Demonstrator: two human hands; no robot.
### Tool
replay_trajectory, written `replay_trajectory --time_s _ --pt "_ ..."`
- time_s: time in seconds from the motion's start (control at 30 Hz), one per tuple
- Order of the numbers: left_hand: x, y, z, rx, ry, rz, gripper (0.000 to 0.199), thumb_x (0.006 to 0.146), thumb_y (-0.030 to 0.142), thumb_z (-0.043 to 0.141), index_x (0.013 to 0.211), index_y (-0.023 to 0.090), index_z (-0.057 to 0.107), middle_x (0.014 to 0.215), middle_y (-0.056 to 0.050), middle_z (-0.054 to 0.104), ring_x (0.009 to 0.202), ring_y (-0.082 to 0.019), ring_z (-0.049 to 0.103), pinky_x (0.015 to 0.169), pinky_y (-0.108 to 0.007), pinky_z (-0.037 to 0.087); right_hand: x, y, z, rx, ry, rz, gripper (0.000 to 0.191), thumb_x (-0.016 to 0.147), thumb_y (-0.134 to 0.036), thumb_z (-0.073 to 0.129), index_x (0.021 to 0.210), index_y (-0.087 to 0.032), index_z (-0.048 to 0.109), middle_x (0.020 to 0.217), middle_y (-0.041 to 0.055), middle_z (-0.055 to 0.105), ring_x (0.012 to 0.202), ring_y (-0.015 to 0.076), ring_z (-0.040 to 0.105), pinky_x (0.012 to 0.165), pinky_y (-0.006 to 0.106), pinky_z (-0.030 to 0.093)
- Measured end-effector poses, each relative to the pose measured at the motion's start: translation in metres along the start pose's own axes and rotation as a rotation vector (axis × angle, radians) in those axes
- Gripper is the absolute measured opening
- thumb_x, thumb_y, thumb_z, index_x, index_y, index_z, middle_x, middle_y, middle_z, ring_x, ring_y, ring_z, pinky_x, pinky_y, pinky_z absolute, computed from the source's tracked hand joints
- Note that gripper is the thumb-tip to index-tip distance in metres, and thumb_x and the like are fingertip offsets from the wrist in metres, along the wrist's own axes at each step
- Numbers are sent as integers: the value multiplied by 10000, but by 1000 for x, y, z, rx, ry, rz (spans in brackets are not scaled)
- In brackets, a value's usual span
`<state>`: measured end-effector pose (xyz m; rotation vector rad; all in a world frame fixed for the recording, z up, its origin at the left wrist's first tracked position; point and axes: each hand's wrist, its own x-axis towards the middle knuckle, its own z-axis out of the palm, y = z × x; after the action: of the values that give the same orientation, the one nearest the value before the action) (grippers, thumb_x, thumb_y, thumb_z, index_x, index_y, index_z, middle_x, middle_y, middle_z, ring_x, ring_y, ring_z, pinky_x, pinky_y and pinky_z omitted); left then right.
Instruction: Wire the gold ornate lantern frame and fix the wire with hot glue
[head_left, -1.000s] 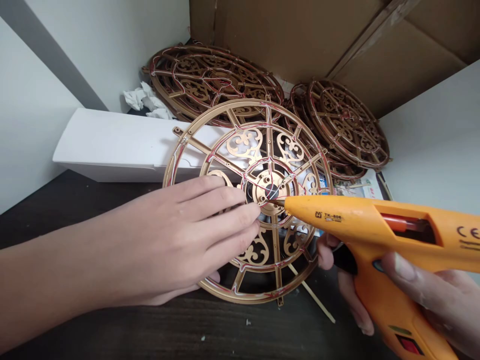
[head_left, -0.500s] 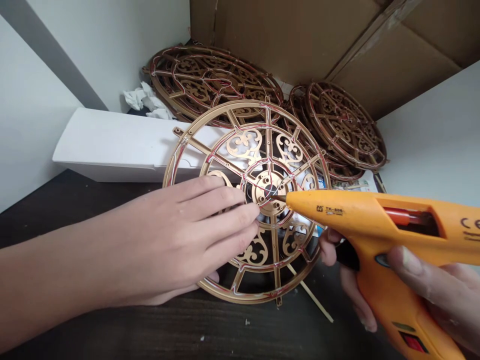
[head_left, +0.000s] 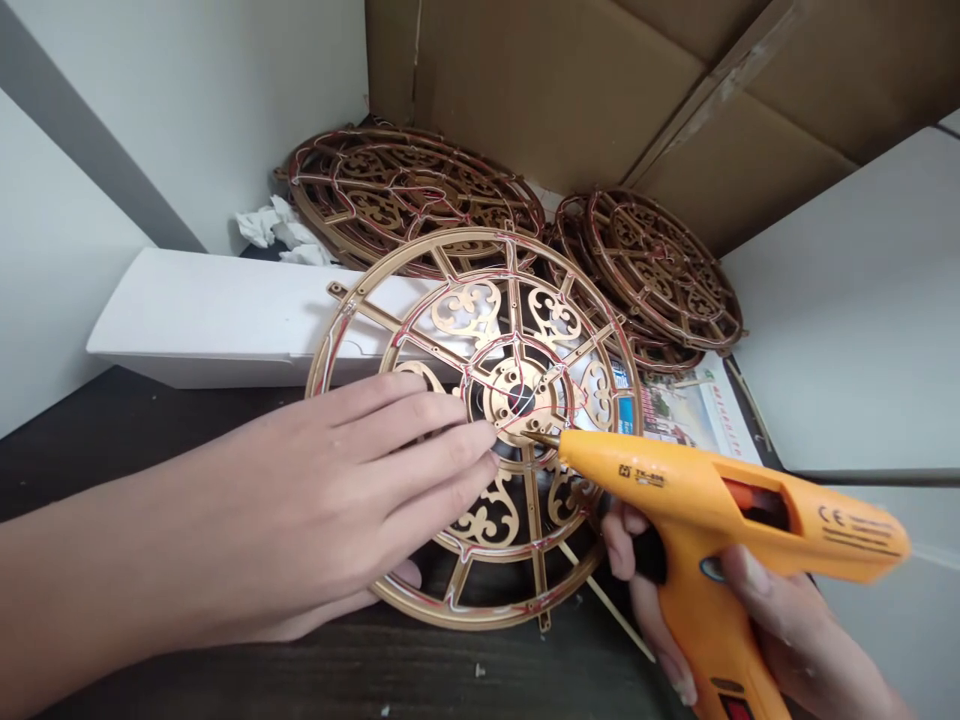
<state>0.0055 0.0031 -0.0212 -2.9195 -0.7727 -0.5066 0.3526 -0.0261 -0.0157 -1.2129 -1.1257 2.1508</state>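
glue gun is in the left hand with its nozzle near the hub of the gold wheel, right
No, the head view shows the orange glue gun in the right hand, not the left hand. Its nozzle is near the hub of the gold wheel, as you said.

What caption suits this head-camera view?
Left hand resting on a gold lattice wheel as the right hand holds an orange hot glue gun near its hub.
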Motion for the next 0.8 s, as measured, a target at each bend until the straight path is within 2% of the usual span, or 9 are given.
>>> replay_trajectory --time_s 0.33,0.47,0.7,0.8 --pt "0 -1 -1 -40 4 -4 453 1018 335 530 1405 119 618 1443 -79 662 1294 -311 542 1165 -486 344 9 -1 2 -31 -32 26 595 978 -693 503 1307 -200 555 715 47 670 558 149 619 537 239 505" --pt "0 -1 -1 -45 -16 -10 481 994 332 575 1426 122 604 1445 -73 662 1303 -311 540 1181 -487 329 9 3 -1 -21 -20 1 629 991 -713 442 1281 -169 569 688 65 685 533 145 608 531 238 495" --pt "0 0 -2 -30 -11 -7 447 1034 303 486 1425 123 605 1447 -69 661 1296 -309 545 1174 -491 335 10 -2 4 -47 24 45 578 987 -702 463 1220 -187 581 652 31 648 515 137 572 523 250 478" --pt "1 0 -3 -25 -15 1 437 1033 290 468 1410 128 620 1437 -73 669 1279 -308 553 1157 -490 356 11 0 4 -37 41 20 579 986 -706 454 1222 -192 578 644 29 648 478 137 564 494 246 461"
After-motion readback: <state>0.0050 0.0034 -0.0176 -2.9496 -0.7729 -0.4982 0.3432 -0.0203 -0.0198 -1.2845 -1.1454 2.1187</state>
